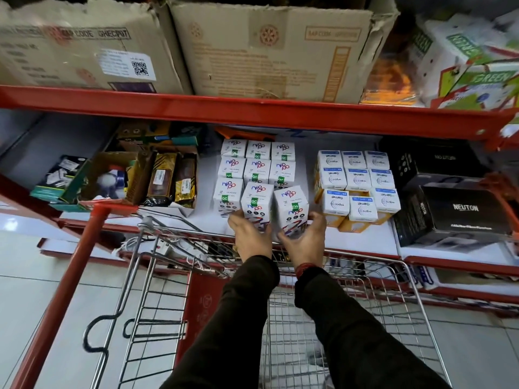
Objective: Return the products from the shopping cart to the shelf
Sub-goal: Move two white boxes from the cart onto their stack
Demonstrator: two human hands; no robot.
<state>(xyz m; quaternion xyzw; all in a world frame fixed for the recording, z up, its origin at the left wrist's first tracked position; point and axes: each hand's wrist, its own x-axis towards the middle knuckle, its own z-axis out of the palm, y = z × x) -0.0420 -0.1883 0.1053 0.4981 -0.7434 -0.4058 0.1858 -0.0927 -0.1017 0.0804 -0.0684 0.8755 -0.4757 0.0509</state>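
Note:
Several white Nippo boxes point(257, 164) stand in rows on the white shelf point(306, 153). My left hand point(251, 234) grips the front middle box point(257, 204) from below. My right hand point(304, 241) holds the front right box point(292, 210), which is tilted and sits at the shelf's front edge. The wire shopping cart point(337, 318) is right below my arms; its inside looks bare where it shows.
White and orange Wipro Garnet boxes point(356, 186) stand just right of the Nippo rows. Black Neuton boxes point(455, 209) sit further right. A cardboard tray of mixed goods point(157, 178) lies left. A red shelf beam point(252, 110) with cartons point(269, 49) hangs overhead.

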